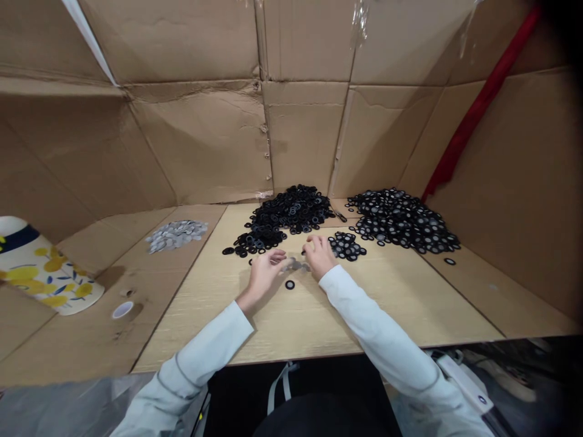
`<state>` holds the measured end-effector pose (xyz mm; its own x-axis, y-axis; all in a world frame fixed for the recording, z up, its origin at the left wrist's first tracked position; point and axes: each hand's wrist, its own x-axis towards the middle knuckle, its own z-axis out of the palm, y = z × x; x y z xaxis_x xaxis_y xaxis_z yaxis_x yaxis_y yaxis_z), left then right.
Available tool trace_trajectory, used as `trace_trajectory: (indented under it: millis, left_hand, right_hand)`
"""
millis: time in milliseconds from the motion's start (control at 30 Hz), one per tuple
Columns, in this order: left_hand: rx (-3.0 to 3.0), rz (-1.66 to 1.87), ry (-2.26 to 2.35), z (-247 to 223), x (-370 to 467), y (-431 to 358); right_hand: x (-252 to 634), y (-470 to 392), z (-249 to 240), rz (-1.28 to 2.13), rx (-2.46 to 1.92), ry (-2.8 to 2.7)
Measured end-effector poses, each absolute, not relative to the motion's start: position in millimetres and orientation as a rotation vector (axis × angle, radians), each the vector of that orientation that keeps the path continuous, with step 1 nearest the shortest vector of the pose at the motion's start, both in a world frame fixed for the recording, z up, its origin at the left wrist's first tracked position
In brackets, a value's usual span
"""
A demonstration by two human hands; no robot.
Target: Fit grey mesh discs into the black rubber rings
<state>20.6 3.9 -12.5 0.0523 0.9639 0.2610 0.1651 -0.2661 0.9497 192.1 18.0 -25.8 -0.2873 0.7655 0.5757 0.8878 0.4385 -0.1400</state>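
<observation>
Over the pale board, the left hand and right hand curl narrowly on either side of loose grey discs; whether either grips anything cannot be told. One black-rimmed disc lies nearer the person.

On your desk, the ring pile lies by the far edge, the main pile of disc-filled rings to its right, the disc pile toward the far left corner. The cylinder is by the left edge, a small round item right of it. One disc-filled ring lies between you and the ring pile.
</observation>
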Motion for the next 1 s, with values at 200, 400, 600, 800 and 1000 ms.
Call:
trace_trajectory:
  millis: [200, 400, 600, 800, 1000]
  left_hand:
    - [2.243, 0.527, 1.005, 8.6, 2.6, -0.3]
    - [2.338, 0.426, 0.957, 0.3, 6.1, -1.5]
    - [1.853, 0.679, 1.024, -20.1, 14.3, 3.8]
    - [1.306, 1.097, 1.046, -25.2, 18.6, 9.8]
    - [1.197, 1.135, 0.980, -18.2, 18.5, 11.5]
  right_hand:
    - [237.6, 36.9, -18.7, -0.075, -2.049, -1.772]
    - [253.6, 42.0, -21.2, -0.140, -2.084, -1.800]
    - [229.5, 34.5, -23.6, 0.024, -1.498, -1.889]
    - [182.5, 24.1, -50.2, 1.105, -0.994, -1.782]
    - [185.9, 30.6, -48.5, 1.148, -1.135, -1.450]
